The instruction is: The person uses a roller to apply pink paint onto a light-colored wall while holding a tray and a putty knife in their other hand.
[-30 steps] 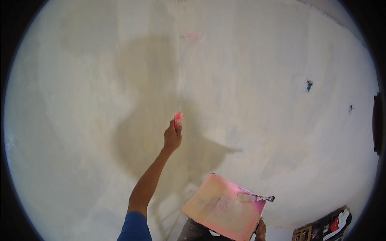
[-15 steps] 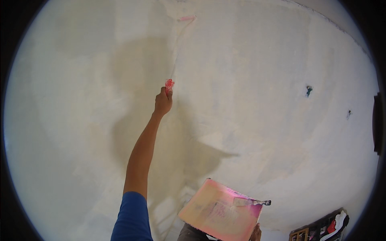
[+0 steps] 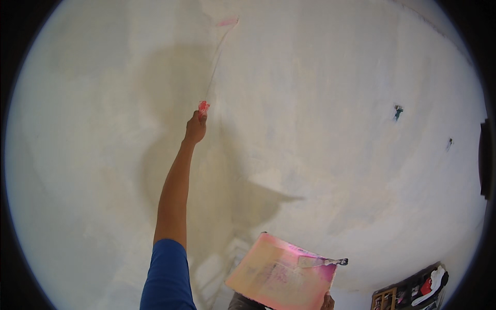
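1. Here we are at the pale, patchy plaster wall (image 3: 320, 129), our left hand (image 3: 196, 129) raised out of a short blue fabric sleeve (image 3: 166, 279).
2. And we've got its fingers wrapped around a red, white-flecked handle (image 3: 204, 107)! Up from it runs a thin metal rod (image 3: 213, 72), leading to the pink cylindrical roller head (image 3: 227, 22), high up in front of the wall.
3. Down low, our right hand (image 3: 328, 301) is at the lower right edge of a pink-rimmed rectangular tray (image 3: 251, 261), beige in its middle. Most of those fingers are hidden, so we can't tell how tightly they close.
4. Across the tray's upper right corner we spot a flat-bladed tool with a paint-smeared, dark-ended handle (image 3: 336, 261), its tip jutting past the rim.
5. Over to our right, a small green fitting (image 3: 398, 112) sits in the wall; at lower right, a dark rack (image 3: 408, 289) bears white and red cloth.
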The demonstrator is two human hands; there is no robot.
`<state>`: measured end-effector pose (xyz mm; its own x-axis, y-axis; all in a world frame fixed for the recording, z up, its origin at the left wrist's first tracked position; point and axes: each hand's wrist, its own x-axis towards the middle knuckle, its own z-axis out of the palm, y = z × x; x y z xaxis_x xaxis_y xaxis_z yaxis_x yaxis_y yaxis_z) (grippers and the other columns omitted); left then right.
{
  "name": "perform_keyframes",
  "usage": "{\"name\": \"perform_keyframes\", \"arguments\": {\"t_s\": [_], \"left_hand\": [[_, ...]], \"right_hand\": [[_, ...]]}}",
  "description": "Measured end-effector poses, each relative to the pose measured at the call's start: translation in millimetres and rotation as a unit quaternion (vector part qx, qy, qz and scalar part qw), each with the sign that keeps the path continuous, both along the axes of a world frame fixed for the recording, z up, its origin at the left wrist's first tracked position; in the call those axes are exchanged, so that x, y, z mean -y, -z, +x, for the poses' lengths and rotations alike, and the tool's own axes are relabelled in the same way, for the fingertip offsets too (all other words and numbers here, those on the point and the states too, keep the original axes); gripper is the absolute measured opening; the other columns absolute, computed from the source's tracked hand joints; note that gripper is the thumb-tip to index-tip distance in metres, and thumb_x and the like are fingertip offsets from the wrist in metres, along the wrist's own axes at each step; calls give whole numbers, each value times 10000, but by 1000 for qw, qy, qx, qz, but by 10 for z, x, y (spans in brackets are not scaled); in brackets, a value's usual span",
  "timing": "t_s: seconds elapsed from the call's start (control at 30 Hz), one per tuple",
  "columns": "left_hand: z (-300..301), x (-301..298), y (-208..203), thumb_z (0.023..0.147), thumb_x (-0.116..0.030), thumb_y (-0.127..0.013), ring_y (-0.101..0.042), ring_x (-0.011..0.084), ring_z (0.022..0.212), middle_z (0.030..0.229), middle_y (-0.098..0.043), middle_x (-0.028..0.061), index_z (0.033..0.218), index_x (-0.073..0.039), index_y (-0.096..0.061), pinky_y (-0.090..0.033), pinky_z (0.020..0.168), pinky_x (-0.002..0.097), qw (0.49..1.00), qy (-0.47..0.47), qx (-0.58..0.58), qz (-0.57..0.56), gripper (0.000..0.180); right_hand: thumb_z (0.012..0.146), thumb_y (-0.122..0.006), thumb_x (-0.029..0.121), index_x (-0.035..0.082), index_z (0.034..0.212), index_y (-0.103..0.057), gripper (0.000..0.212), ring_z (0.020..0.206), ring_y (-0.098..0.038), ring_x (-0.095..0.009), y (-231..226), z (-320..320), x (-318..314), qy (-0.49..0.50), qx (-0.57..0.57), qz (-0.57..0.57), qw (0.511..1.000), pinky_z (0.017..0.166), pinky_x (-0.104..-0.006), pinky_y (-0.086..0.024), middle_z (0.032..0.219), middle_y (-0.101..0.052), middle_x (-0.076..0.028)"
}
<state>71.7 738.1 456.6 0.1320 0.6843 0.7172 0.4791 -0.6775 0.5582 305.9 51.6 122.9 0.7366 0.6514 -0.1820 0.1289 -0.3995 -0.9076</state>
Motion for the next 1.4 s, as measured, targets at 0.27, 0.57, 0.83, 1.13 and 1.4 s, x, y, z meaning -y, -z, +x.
{"name": "perform_keyframes", "arguments": {"t_s": [0.27, 0.57, 0.83, 1.13, 1.4], "left_hand": [[-293, -127, -793, 959, -413, -441, -611, 415, 898, 962, -643, 225, 1130, -53, -539, -485, 773, 460, 988, -37, -12, 152, 410], [-99, 4, 38, 969, -369, -436, -606, 410, 954, 996, -639, 230, 1192, -63, -521, -485, 816, 443, 998, -12, 1, 66, 388], [-28, 131, -1387, 958, -468, -415, -582, 216, 505, 635, -568, 96, 991, -47, -562, -484, 481, 361, 998, 44, -12, -33, 447], [-3, 26, -434, 959, -365, -461, -610, 376, 984, 1008, -644, 222, 1139, -39, -563, -479, 848, 406, 997, 48, -8, 67, 386], [-9, 172, -190, 957, -382, -467, -605, 386, 1003, 1049, -633, 233, 1232, -63, -513, -485, 849, 419, 982, 93, 22, 161, 424]], "right_hand": [[978, -373, 476, -30, 1222, -531, 583, 1018, -566, -237, 1, 29, -51, -7, -7, -26, 1000, 828, -339, -474, 1116, -609, -156], [980, -365, 474, -35, 1217, -533, 586, 1031, -562, -252, -53, 49, -82, 3, -3, -53, 999, 843, -348, -467, 1126, -605, -170], [982, -358, 472, -40, 1213, -535, 590, 1042, -558, -265, -94, 67, -33, 20, 8, -70, 997, 856, -356, -460, 1134, -601, -183], [983, -350, 470, -46, 1208, -538, 594, 1054, -554, -280, 2, 33, 0, 1, 1, -69, 998, 871, -365, -453, 1143, -597, -197], [985, -342, 469, -51, 1204, -540, 598, 1065, -551, -294, 46, 72, 23, -5, 2, -71, 997, 884, -373, -447, 1151, -593, -210]]}}
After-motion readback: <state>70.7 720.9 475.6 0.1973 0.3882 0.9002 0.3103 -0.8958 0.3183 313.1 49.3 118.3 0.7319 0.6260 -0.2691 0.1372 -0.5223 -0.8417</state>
